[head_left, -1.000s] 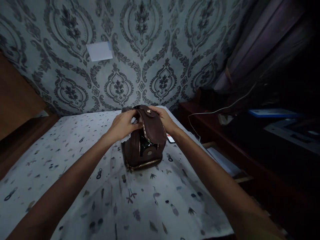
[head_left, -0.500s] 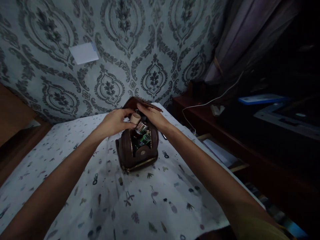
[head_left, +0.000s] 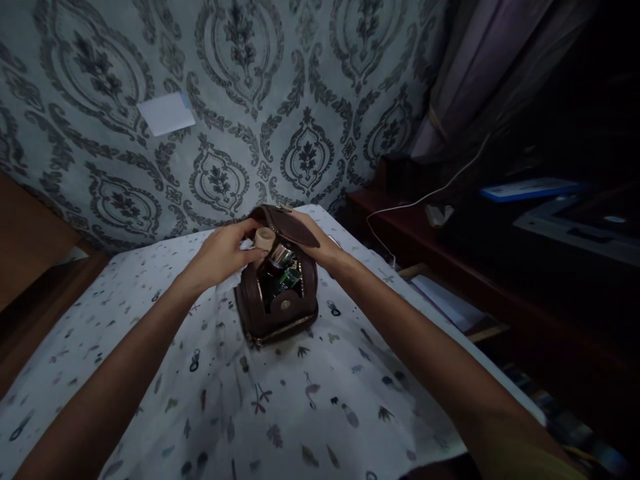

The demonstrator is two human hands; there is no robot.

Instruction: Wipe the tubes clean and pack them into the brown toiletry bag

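A small brown zip bag (head_left: 267, 323) stands unzipped on the patterned cloth, with shiny and green items (head_left: 287, 275) showing inside. My left hand (head_left: 223, 253) reaches to its upper left, thumb and fingers closed around a beige round piece (head_left: 265, 238) with a hollow top. Whether that piece is joined to the shiny item (head_left: 283, 256) beside it, I cannot tell. At the bag's far right side is my right hand (head_left: 323, 247), behind the raised brown flap (head_left: 295, 227). The flap covers most of its fingers, so their grip is hidden.
White cloth with a printed pattern (head_left: 275, 400) covers the surface under the bag. Patterned wallpaper (head_left: 305, 160) rises behind, with a white card (head_left: 167, 115) on it. To the right are a dark reddish desk (head_left: 415, 227), a white cable (head_left: 425, 200) and a blue-edged flat object (head_left: 530, 189).
The flap has come forward and now lies in front of my right hand, whose fingers showed before. My left hand and the beige piece have shifted slightly left.
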